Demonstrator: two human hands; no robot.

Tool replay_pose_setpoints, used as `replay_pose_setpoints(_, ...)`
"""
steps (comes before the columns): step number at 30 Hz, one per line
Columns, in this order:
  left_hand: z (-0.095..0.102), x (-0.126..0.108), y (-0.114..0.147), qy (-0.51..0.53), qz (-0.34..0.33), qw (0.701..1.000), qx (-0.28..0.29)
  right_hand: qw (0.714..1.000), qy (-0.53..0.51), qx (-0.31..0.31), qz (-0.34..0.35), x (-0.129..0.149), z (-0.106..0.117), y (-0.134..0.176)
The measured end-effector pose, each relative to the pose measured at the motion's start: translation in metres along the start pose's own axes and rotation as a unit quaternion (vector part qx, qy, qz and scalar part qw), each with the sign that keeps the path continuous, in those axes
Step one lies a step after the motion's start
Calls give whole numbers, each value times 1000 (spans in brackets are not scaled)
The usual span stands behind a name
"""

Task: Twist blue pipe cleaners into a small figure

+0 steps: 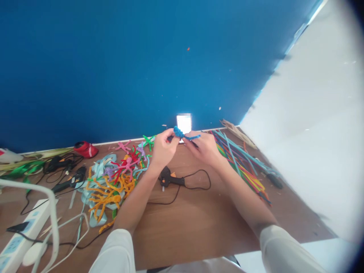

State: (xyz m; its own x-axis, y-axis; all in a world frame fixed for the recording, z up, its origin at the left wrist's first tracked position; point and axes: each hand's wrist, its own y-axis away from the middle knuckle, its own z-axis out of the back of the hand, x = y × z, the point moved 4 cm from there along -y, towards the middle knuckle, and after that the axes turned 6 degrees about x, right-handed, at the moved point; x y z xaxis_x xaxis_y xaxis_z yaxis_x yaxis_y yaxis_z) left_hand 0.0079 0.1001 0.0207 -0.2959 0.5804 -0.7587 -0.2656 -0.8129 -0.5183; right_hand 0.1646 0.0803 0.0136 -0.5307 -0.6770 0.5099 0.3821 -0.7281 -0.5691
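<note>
Head view: At left, a power strip (30, 226) is laid on the counter (199, 227), probably to be within reach. Beside it, bright fuzzy figures (113, 199) are heaped over pale ribbon (98, 219), perhaps as one pile. A blue coil (178, 132) is pinched by the left hand (165, 149) above a glue gun (174, 179); behind, a lit phone (184, 122) is propped upright against the wall (127, 76), perhaps for viewing. The coil's tail is gripped by the right hand (205, 147), seemingly for steadiness. At right, loose stems (248, 177) are gathered lengthwise, presumably for easy picking.
</note>
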Motion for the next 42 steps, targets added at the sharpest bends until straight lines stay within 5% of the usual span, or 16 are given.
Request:
replay_pose_setpoints(4, -13, 16, -1, 242, 148, 954, 101, 991, 105, 71, 53, -8, 6, 2)
replay_pose_setpoints(8, -16, 21, -4, 295, 173, 929, 143, 987, 129, 74, 61, -4, 13, -1)
replay_pose_setpoints(13, -2, 16, -7, 128, 91, 979, 126, 998, 2, 41, 45, 3, 15, -6)
replay_pose_setpoints(19, 11, -2, -6, -56, -52, 990, 118, 957, -264, -10, -121, -10, 10, -5)
replay_pose_setpoints(23, 10, -15, -2, -236, -241, 940, 50, 901, -378, -55, -207, -16, 8, -5)
replay_pose_setpoints(26, 7, -15, 2, -325, -304, 895, -10, 874, -413, -49, -251, -15, 6, -6)
replay_pose_setpoints(31, 7, -19, 4, -280, -333, 900, -22, 859, -433, -58, -267, -10, 5, -6)
replay_pose_setpoints(37, 5, -18, 1, -123, -301, 942, 80, 876, -404, -86, -250, -7, 9, -3)
replay_pose_setpoints(42, 1, -13, 1, -146, -258, 952, 72, 879, -394, -107, -245, -6, 9, -4)
